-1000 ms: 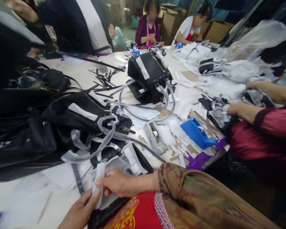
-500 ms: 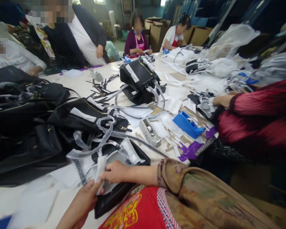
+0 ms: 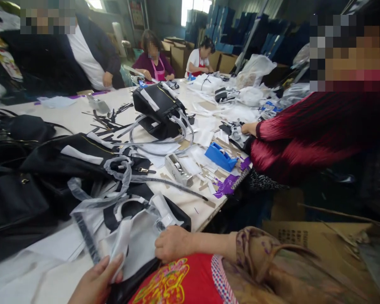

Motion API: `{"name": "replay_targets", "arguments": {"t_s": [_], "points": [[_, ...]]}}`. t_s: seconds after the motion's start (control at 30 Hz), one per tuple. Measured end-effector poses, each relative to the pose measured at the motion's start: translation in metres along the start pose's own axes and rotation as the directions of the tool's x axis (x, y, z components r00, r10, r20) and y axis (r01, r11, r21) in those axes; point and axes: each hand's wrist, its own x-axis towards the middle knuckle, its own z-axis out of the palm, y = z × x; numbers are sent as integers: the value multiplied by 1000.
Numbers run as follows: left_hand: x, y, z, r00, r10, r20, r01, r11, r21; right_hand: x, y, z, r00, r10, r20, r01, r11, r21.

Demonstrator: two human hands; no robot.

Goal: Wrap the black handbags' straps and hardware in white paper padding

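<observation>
My left hand [image 3: 96,280] is at the bottom edge, its fingers pinching the lower end of a white foam strip [image 3: 120,245]. My right hand [image 3: 172,242] is curled shut on the white wrapping sheet [image 3: 136,242] that covers a black bag [image 3: 164,211] lying at the table's near edge. Grey plastic-wrapped straps [image 3: 120,177] loop up from this bag toward the pile of black bags [image 3: 34,177] on the left.
Another black handbag [image 3: 155,107] stands mid-table with wrapped straps. A white tape dispenser [image 3: 177,169] and a blue one [image 3: 220,156] sit among paper scraps. A person in a red top [image 3: 304,131] works at the right; other people stand and sit at the far side. Cardboard [image 3: 304,240] lies below right.
The view swung up and right. My two hands have come apart: the right slid right along the wrapping, the left dropped lower with the foam strip.
</observation>
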Motion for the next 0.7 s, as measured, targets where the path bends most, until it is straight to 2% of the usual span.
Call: {"name": "replay_targets", "arguments": {"t_s": [0.07,0.1,0.13,0.17,0.2,0.23,0.3,0.33,0.37,0.4,0.5,0.6,0.7], "points": [[-8,-5,6,1000,-31,4,31,1000,-2,-21,-1,-2,997,6,-76,1,996,95],[-11,-7,8,999,-46,-1,46,999,-14,-34,5,-5,989,70,-131,-48,986,161],[-14,-6,11,999,-50,-17,49,998,-28,-48,14,-8,966,183,-181,-139,963,230],[-15,-5,13,998,-48,-41,46,998,-45,-63,28,-11,920,334,-207,-269,919,287],[-17,-3,16,997,-43,-66,39,997,-59,-77,45,-14,848,494,-193,-422,849,318],[-18,0,18,995,-36,-89,30,997,-68,-92,66,-16,755,637,-157,-574,758,311],[-23,8,23,993,-22,-115,14,998,-68,-118,110,-16,557,830,4,-820,549,163],[-25,12,26,993,-21,-119,13,998,-64,-128,131,-14,506,861,45,-859,498,117],[-28,16,30,992,-24,-120,16,998,-62,-137,151,-11,479,874,82,-877,473,85],[-30,20,35,992,-30,-119,23,998,-66,-144,167,-7,477,872,110,-879,472,73],[-36,30,49,990,-55,-126,45,995,-87,-155,200,5,538,826,170,-843,529,96],[-38,33,62,987,-53,-154,37,993,-109,-158,213,10,618,759,206,-786,598,154],[-39,27,69,981,-66,-182,40,989,-144,-161,219,2,681,711,173,-731,650,207]]}}
